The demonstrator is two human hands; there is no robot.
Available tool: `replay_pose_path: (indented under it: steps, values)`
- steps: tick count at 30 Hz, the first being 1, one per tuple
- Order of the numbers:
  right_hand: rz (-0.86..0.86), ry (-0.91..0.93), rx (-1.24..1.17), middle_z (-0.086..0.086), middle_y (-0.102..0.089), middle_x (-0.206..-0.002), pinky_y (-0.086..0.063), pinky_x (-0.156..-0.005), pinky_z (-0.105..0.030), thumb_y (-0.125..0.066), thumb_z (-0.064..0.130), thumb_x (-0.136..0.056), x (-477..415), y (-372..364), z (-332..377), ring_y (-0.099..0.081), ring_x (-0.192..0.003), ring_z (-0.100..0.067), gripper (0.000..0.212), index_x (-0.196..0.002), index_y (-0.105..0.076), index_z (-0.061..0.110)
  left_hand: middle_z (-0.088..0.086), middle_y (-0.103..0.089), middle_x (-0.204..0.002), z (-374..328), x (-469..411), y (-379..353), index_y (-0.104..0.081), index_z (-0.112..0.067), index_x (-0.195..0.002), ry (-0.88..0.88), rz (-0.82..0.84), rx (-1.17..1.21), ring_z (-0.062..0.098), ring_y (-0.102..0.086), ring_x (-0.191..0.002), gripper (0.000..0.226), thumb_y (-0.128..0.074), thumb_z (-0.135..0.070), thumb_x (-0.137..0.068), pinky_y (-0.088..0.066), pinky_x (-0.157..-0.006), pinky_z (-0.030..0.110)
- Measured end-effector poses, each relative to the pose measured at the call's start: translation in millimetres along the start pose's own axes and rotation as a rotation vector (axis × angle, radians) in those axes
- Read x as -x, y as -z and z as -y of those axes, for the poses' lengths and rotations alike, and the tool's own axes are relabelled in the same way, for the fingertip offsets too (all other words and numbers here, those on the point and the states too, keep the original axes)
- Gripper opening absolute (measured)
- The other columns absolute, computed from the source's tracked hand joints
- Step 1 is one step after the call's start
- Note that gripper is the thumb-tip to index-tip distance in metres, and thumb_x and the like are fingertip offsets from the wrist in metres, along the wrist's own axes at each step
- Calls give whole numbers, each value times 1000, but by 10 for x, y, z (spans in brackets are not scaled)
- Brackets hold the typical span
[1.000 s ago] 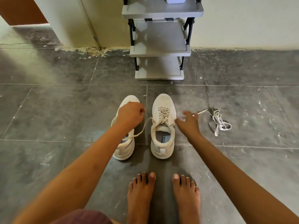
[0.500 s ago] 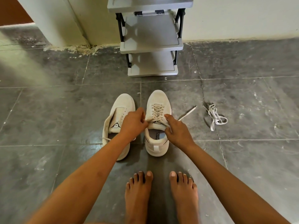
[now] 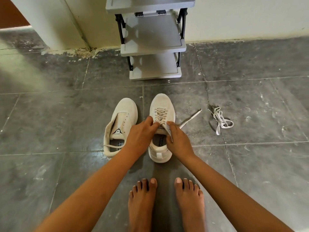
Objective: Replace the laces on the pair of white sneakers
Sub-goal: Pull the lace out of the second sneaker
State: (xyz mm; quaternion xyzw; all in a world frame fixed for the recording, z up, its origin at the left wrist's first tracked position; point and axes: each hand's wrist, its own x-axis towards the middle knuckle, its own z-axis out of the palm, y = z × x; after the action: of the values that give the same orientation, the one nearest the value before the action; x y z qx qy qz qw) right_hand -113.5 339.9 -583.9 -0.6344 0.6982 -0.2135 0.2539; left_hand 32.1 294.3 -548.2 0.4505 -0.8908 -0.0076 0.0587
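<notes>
Right sneaker (image 3: 161, 106), laced, on floor (image 3: 66, 123) beside unlaced left sneaker (image 3: 124, 113). Left hand (image 3: 142, 133) and right hand (image 3: 179, 141): grip clamped on lace (image 3: 190, 119) ends at top eyelets, likely for tightening. Spare lace bundle (image 3: 221, 121) parked right.

1. I am wearing the camera on my head; it is looking forward and down, close over the floor (image 3: 50, 123).
2. It is framing white sneakers (image 3: 161, 102) centrally, my feet (image 3: 142, 203) at 6 o'clock, a shelf rack (image 3: 153, 46) at 12 o'clock.
</notes>
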Motion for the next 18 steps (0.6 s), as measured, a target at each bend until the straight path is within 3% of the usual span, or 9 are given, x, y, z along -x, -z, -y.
replay_pose_path:
  steps: [3,6,8,11,13,15,18]
  values:
    - [14,-10,9,-9,-36,-148,-46,-89,-35,-44,10,-93,16,-1,13,-51,-118,-29,52,-143,-31,9,8,-59,-90,-83,-24,69,-70,-14,-95,-44,-12,-163,21,-60,-71,20,-72,-19,-77,-36,-46,25]
    - [28,-23,15,-9,-31,-151,-43,-94,-34,-42,10,-94,18,2,33,-48,-123,-29,52,-145,-29,9,5,-50,-106,-151,-88,12,-61,-14,-102,88,98,-78,21,-52,-94,16,-56,-19,-88,-37,-60,28]
    - [43,-36,33,-9,-30,-152,-41,-97,-36,-40,11,-96,9,11,45,-46,-125,-29,51,-145,-28,10,3,-47,-99,-158,-195,37,-59,-12,-98,263,206,230,18,-49,-90,15,-59,-18,-84,-38,-66,27]
    - [71,-34,76,-7,-32,-151,-41,-96,-37,-40,11,-96,-12,32,60,-46,-125,-29,52,-146,-26,12,-3,-49,-70,-136,-344,154,-59,-10,-82,442,325,880,9,-45,-65,12,-69,-8,-75,-39,-57,17]
    - [82,-34,95,-6,-31,-151,-41,-95,-36,-40,12,-96,-36,32,63,-47,-125,-28,53,-147,-26,13,-3,-51,-67,-101,-364,191,-59,-12,-80,470,335,1032,7,-48,-64,15,-66,0,-75,-41,-52,10]
    - [93,-41,115,-6,-28,-153,-41,-95,-37,-40,12,-96,-51,21,70,-45,-126,-28,53,-147,-25,13,-5,-52,-78,-38,-347,215,-63,-16,-86,445,311,972,4,-48,-70,17,-70,-4,-75,-40,-57,8]
    - [84,-41,75,-5,-27,-154,-41,-96,-36,-40,14,-96,-42,5,42,-43,-129,-26,53,-147,-25,13,-5,-45,-95,101,-279,172,-65,-24,-106,242,297,465,9,-44,-84,28,-72,-26,-79,-37,-73,20]
